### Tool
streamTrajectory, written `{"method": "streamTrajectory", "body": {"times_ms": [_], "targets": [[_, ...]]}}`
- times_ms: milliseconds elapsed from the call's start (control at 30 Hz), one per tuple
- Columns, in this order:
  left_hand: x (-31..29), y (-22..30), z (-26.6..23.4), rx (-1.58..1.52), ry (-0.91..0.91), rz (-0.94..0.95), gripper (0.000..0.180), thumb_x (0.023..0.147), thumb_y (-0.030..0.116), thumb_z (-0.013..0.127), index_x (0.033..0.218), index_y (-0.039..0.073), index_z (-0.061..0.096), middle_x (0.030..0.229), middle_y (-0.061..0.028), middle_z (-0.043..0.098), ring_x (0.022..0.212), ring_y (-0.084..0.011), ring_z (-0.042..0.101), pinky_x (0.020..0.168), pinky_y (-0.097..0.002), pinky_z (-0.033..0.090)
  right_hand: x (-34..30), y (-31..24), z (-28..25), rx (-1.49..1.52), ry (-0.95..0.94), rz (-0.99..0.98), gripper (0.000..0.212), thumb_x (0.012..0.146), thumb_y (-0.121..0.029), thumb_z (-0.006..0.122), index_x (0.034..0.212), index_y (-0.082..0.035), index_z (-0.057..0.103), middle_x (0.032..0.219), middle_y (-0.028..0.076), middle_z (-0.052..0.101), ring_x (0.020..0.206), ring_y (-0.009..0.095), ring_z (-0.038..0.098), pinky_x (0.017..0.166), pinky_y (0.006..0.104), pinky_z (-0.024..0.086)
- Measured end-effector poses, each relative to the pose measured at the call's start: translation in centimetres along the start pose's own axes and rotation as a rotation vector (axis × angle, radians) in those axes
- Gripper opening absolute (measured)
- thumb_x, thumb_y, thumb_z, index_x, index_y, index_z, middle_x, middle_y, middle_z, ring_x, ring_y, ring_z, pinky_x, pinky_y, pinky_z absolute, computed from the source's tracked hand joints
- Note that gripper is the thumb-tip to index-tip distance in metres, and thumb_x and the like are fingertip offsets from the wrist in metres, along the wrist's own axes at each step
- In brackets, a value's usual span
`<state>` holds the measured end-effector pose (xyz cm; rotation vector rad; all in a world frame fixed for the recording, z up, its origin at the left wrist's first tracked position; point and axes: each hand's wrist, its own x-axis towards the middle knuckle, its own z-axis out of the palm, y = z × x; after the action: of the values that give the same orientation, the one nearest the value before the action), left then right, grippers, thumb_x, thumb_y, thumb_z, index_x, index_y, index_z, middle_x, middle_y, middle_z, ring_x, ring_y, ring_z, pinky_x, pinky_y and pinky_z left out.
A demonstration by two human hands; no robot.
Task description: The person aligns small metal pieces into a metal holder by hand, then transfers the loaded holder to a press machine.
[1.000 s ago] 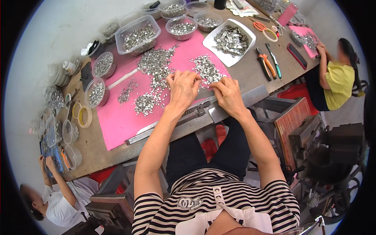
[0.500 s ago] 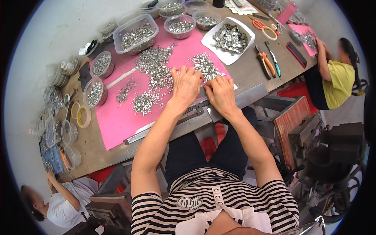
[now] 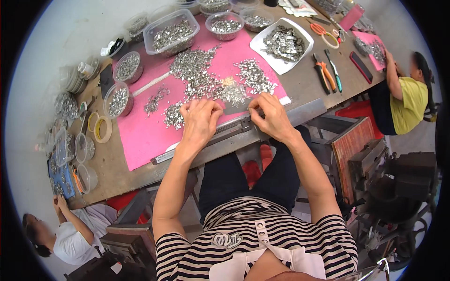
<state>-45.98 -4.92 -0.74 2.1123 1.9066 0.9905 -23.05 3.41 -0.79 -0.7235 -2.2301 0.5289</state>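
My left hand [image 3: 201,119] is over the near edge of a pink mat [image 3: 138,147], its fingers curled down beside a small heap of shiny metal pieces [image 3: 174,116]. My right hand [image 3: 272,117] has thumb and fingertips drawn together above the right part of a long metal rail [image 3: 229,129]. Whatever either hand pinches is too small or hidden. Between the hands lie a pile of thin silvery pieces [image 3: 233,95] and a few pale beige bits [image 3: 228,81]. Larger heaps of metal pieces [image 3: 192,65] spread behind them.
Clear plastic tubs [image 3: 171,35] of metal parts line the back and left. A white tray [image 3: 304,40] of metal parts stands right of the mat, with pliers [image 3: 323,74], tweezers [image 3: 333,70] and a phone [image 3: 361,67] beyond. Tape rolls [image 3: 104,129] lie left. Two people work at either side.
My left hand has moved left and toward me, away from the right hand, uncovering the thin pieces and beige bits. My right hand has shifted slightly toward me. The whole view has shifted a little.
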Motion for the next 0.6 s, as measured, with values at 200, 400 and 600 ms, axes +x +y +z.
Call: {"method": "streamTrajectory", "body": {"times_ms": [200,400,600], "targets": [[-1.7,-0.7,-0.2,0.142,0.025,0.047,0.007,0.087,0.012,0.074,0.093,0.012,0.069,0.091,-0.0030,0.059,0.096,-0.0246,0.056,0.099,-0.0486,0.032,-0.3,-2.0,1.5,0.018,-0.153,-0.208,0.018,0.078,0.002,0.072,0.091,-0.003,0.059,0.094,0.009,0.060,0.087,0.029,0.058,0.078,0.0391,0.045],[-2.0,-0.9,-0.2,0.162,0.034,0.061,0.008,0.087,0.012,0.074,0.093,0.012,0.069,0.092,-0.0051,0.058,0.097,-0.0256,0.056,0.099,-0.0493,0.033,0.3,-1.9,1.5,-0.092,-0.234,-0.323,0.020,0.078,0.001,0.072,0.092,-0.003,0.060,0.095,0.009,0.058,0.088,0.028,0.057,0.079,0.0393,0.045],[-2.0,-0.3,0.1,0.207,0.062,0.084,0.009,0.088,0.010,0.072,0.095,0.010,0.067,0.093,-0.0051,0.059,0.097,-0.0260,0.056,0.100,-0.0503,0.034,0.0,-2.1,0.9,-0.160,-0.259,-0.383,0.017,0.080,-0.002,0.072,0.094,-0.003,0.062,0.094,0.008,0.058,0.088,0.027,0.057,0.080,0.0391,0.045]]}}
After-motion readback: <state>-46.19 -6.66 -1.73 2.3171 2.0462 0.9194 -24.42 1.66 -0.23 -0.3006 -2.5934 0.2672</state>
